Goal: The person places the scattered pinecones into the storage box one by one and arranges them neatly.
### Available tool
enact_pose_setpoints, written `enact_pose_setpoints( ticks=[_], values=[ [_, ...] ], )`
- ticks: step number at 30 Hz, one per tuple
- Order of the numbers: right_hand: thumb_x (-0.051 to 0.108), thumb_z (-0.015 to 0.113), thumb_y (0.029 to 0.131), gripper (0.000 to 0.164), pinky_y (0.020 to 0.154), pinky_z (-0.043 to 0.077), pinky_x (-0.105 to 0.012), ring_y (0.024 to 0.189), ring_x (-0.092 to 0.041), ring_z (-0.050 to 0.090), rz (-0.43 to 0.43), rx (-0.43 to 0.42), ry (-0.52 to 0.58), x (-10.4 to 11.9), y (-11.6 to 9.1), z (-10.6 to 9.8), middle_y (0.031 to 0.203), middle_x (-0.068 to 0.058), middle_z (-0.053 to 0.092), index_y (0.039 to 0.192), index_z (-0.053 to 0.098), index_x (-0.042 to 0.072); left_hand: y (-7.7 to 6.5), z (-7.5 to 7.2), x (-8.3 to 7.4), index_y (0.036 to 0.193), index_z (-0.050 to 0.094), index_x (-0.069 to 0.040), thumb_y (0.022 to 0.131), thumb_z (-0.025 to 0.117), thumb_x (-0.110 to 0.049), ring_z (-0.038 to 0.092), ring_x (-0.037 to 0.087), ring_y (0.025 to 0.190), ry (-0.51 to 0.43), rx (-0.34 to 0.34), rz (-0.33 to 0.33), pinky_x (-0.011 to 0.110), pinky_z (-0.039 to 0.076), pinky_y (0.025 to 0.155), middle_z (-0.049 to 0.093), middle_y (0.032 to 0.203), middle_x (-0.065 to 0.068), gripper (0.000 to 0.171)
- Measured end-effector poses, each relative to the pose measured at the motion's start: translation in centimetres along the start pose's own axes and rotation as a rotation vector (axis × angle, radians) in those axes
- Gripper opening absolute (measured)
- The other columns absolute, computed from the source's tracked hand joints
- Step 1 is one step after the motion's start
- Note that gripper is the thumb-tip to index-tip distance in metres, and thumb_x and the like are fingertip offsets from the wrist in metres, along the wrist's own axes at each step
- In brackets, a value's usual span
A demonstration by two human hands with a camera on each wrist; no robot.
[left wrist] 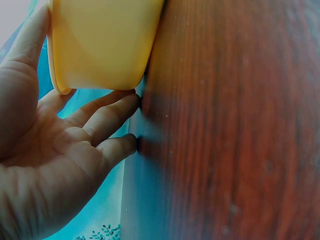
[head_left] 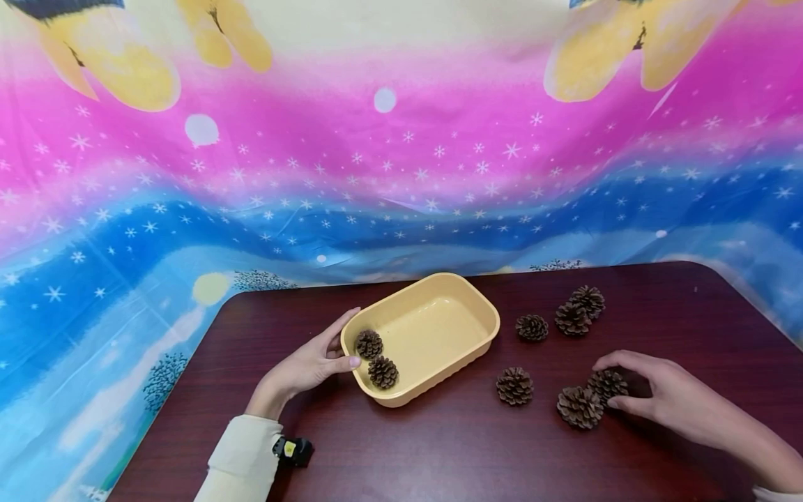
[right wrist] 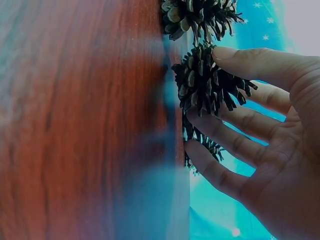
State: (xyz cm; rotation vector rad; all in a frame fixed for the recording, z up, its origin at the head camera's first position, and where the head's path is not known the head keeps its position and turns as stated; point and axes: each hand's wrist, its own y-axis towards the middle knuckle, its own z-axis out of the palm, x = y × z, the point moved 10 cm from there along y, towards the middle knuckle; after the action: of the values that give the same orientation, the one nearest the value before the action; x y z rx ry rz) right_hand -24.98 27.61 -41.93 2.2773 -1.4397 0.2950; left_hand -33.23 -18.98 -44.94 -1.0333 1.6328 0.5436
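Note:
At the left end of a yellow plastic basin (head_left: 433, 335), my left hand (head_left: 314, 359) holds the rim, thumb over the edge and fingers along the outer wall. In the left wrist view, fingertips (left wrist: 131, 142) of that hand reach down to the tabletop beside the basin. Two pine cones lie inside the basin at that end, one (head_left: 369, 344) behind the other (head_left: 383, 372). On the right, my right hand (head_left: 674, 397) has thumb and fingers around a pine cone (right wrist: 202, 82) on the table. Another pine cone (head_left: 580, 407) sits right against it.
A single pine cone (head_left: 514, 386) lies between the basin and my right hand. Farther back are another pine cone (head_left: 532, 328) and two touching ones (head_left: 580, 312). The dark red wooden table (head_left: 439, 453) ends at a patterned cloth backdrop (head_left: 401, 174).

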Motion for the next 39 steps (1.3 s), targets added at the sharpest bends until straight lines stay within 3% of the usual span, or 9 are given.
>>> enact_pose_setpoints(
  ticks=[10, 21, 31, 39],
  values=[
    [0.018, 0.093, 0.077, 0.051, 0.085, 0.043, -0.004, 0.115, 0.016, 0.054, -0.015, -0.004, -0.011, 0.6, 0.5, -0.4, 0.118, 0.007, 0.074, 0.122, 0.070, 0.027, -0.1, 0.0, -0.1, 0.170, 0.011, -0.029, 0.099, 0.074, -0.019, 0.047, 0.048, 0.145, -0.014, -0.003, -0.005, 0.047, 0.044, 0.115, 0.021, 0.173, 0.022, 0.096],
    [0.016, 0.093, 0.076, 0.052, 0.079, 0.054, -0.018, 0.103, 0.008, 0.062, -0.049, -0.051, -0.048, 2.0, 1.3, -1.8, 0.117, 0.007, 0.073, 0.122, 0.070, 0.026, -0.1, 0.1, 0.0, 0.170, 0.011, -0.030, 0.098, 0.075, -0.017, 0.049, 0.047, 0.144, -0.030, -0.007, -0.014, 0.048, 0.044, 0.114, 0.024, 0.172, 0.020, 0.097],
    [0.019, 0.092, 0.079, 0.055, 0.086, 0.042, -0.003, 0.112, 0.011, 0.059, -0.075, -0.102, -0.032, 3.9, 2.2, -2.9, 0.121, 0.011, 0.071, 0.126, 0.068, 0.035, -0.1, 0.1, 0.0, 0.171, 0.008, -0.025, 0.100, 0.072, -0.017, 0.048, 0.049, 0.144, -0.016, 0.006, 0.005, 0.046, 0.046, 0.113, 0.024, 0.171, 0.026, 0.096],
    [0.020, 0.092, 0.079, 0.053, 0.090, 0.037, 0.000, 0.117, 0.016, 0.053, -0.105, -0.129, -0.017, 5.7, 3.0, -3.4, 0.121, 0.011, 0.072, 0.126, 0.070, 0.031, 0.0, 0.1, 0.0, 0.171, 0.008, -0.026, 0.099, 0.074, -0.019, 0.050, 0.047, 0.143, -0.027, 0.002, -0.012, 0.043, 0.046, 0.112, 0.026, 0.171, 0.023, 0.098]
  ],
)
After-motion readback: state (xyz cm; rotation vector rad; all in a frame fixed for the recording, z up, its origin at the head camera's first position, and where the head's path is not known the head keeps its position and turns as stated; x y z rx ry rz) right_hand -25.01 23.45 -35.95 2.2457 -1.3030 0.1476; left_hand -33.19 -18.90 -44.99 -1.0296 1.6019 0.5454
